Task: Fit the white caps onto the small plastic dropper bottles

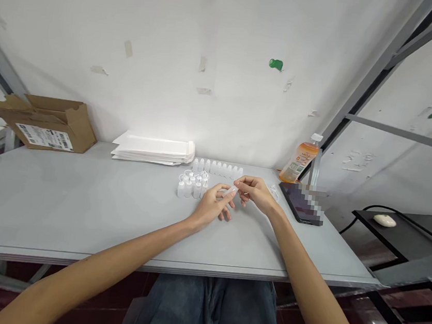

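- Denim-clad knees (206, 312) sit just below the near edge of a pale gray desk (79, 198), with bare forearms reaching out over it.
- Left hand (211, 205) and right hand (255, 192) meet near the middle of the desk, holding a small translucent plastic piece (230, 190) between them.
- Fingers (222, 194) of the left hand close around one end of the piece, while fingers (240, 184) of the right hand pinch the other end. Its exact form is too small to tell.
- Just beyond the hands, small white plastic bottles (217, 169) stand upright in a row along the far edge of the desk.
- Nearer the left hand, a cluster of small white capped bottles (192, 186) stands close together, just in front of the row.
- Stacked white paper bags (153, 149) lie against the wall (166, 47) to the left of the row.
- Farther left, an opened cardboard box (44, 124) with a printed shipping label (43, 136) rests on the far corner of the desk.
- At far right, an orange drink bottle (300, 158) stands beside a metal frame (365, 80), near a dark phone (301, 203) lying on the desk, its screen blurred.
- Off the right side, a white computer mouse (384, 220) rests on a black side table (399, 229).
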`<state>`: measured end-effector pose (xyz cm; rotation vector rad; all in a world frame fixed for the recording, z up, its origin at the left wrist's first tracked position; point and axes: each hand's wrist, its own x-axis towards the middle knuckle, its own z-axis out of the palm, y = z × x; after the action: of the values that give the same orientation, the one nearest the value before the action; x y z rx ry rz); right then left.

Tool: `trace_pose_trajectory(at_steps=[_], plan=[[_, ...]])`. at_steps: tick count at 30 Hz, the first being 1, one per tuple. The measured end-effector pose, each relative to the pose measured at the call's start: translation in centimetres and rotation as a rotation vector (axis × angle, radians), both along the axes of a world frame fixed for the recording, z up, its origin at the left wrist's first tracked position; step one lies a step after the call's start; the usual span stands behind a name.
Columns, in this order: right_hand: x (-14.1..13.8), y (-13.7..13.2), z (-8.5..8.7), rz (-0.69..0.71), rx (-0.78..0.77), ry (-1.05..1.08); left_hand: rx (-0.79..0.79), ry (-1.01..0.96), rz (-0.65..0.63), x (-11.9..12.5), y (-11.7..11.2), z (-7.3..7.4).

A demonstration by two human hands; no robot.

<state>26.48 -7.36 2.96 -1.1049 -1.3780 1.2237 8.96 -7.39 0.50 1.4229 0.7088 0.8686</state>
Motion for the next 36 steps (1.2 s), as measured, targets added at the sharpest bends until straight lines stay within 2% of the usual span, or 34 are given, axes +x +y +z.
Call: trace_pose_trajectory(at_steps=[3, 10, 18, 23, 29, 36], plan=[[-0.11, 0.03, -0.02, -0.01, 0.004, -0.025, 0.015, 0.012, 0.043, -0.03, -0.01, -0.05], [-0.47, -0.06, 0.01, 0.034, 0.028, 0.002, -0.133, 0.023, -0.04, 0.07, 0.19, 0.02], [-0.63, -0.16, 0.06, 0.006, 0.021, -0.032, -0.128, -0.046, -0.029, -0.11, -0.05, 0.36], [-0.41, -0.12, 0.07, 0.028, 0.029, -0.021, -0.208, -0.031, -0.082, 0.01, 0.02, 0.31], [-0.32, 0.02, 0.05, -0.033, 0.03, -0.081, -0.139, -0.041, -0.098, 0.09, 0.2, -0.21], [0.0, 0.17, -0.24, 0.0, 0.064, -0.014, -0.177, -0.056, -0.084, -0.02, -0.17, 0.47]])
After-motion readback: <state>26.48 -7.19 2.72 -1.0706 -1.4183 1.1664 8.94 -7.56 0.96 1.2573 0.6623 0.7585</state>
